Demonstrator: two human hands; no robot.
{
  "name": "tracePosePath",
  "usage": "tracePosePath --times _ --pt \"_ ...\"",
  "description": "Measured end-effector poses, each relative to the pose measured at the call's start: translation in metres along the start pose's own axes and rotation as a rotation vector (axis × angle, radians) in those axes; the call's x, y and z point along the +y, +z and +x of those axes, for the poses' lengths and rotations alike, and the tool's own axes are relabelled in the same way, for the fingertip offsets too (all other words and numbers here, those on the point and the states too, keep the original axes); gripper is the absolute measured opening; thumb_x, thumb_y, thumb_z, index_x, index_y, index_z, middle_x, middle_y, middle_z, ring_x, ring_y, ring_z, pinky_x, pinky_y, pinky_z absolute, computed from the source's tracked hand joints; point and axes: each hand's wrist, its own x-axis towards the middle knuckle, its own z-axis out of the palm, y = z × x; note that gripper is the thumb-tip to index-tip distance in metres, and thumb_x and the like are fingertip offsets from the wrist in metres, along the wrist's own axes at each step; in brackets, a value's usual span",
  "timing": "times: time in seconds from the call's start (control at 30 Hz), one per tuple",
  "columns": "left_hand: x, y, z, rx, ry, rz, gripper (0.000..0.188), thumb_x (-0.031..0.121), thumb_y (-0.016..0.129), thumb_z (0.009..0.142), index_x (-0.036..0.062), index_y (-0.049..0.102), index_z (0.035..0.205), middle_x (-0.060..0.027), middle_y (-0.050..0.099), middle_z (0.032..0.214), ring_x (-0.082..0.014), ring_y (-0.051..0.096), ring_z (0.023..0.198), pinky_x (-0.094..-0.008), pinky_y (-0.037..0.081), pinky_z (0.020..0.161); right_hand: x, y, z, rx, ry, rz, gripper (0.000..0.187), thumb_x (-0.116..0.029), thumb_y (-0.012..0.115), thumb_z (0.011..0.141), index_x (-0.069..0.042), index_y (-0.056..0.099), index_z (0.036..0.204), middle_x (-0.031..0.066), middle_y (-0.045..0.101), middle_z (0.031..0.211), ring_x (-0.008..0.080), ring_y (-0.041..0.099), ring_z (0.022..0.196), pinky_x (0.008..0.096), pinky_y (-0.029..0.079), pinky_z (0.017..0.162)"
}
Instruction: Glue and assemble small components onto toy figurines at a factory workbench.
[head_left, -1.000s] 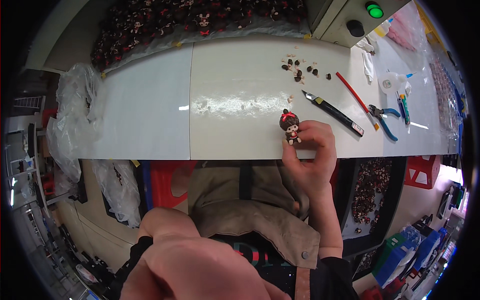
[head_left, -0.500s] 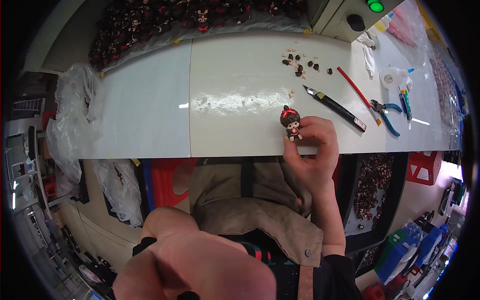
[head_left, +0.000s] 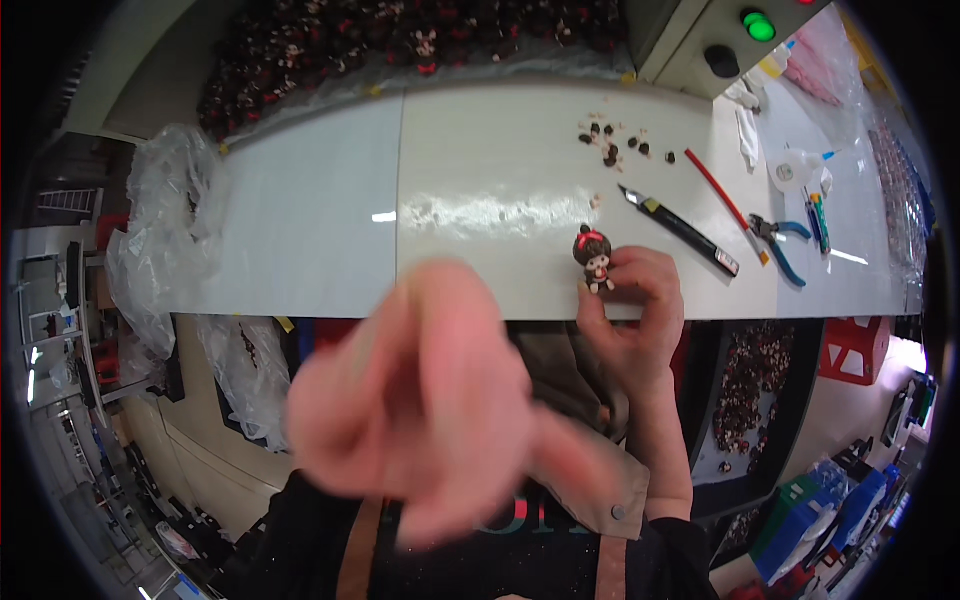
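Between the thumb and fingers of my right hand [head_left: 640,300] is a small doll figurine [head_left: 593,262]. It is upright, with dark brown hair, a red bow and a pale face, and sits close to the table's near edge. Large and smeared by motion, my left hand [head_left: 430,400] is raised close to the camera, over my lap. Its fingers are too blurred to show whether anything is in them. Small dark brown and pale pieces [head_left: 612,155] lie scattered on the white table [head_left: 490,140] beyond the figurine.
Right of the pieces lie a craft knife [head_left: 680,230], a red stick [head_left: 715,187], blue-handled pliers [head_left: 780,245] and a glue bottle [head_left: 795,172]. Many similar figurines [head_left: 425,45] fill the far side. A dark tray [head_left: 700,400] of parts stands below the table, and a plastic bag [head_left: 165,220] hangs at left.
My left hand has risen from the lower edge toward the middle of the view. My right hand still holds the figurine; the whole view has shifted slightly.
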Motion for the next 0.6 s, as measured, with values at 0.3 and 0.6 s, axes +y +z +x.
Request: tracePosePath --times 0.3,0.6 --pt "0.005 -0.049 -0.003 0.32 0.272 0.355 0.023 0.021 0.028 0.098 0.0085 0.047 0.101 0.0046 0.03 0.053 -0.0063 0.037 0.042 -0.0434 0.038 0.103 -0.007 0.001 0.002 0.039 -0.002 -0.016 0.037 0.005 0.07 0.061 -0.006 0.05 0.089 0.0105 0.06 0.087 0.0239 0.059 0.072 0.0297 0.048 0.059" --pt "-0.002 -0.04 -0.002 0.557 0.309 0.548 0.033 -0.001 0.045 0.089 0.0102 0.045 0.12 -0.0007 0.051 0.097 -0.0127 0.056 0.094 -0.0333 0.041 0.098 -0.007 0.001 0.002 -0.028 0.017 0.014 0.031 0.008 0.066 0.067 -0.004 0.048 0.089 0.0116 0.054 0.095 0.0175 0.058 0.08 0.0248 0.05 0.067"
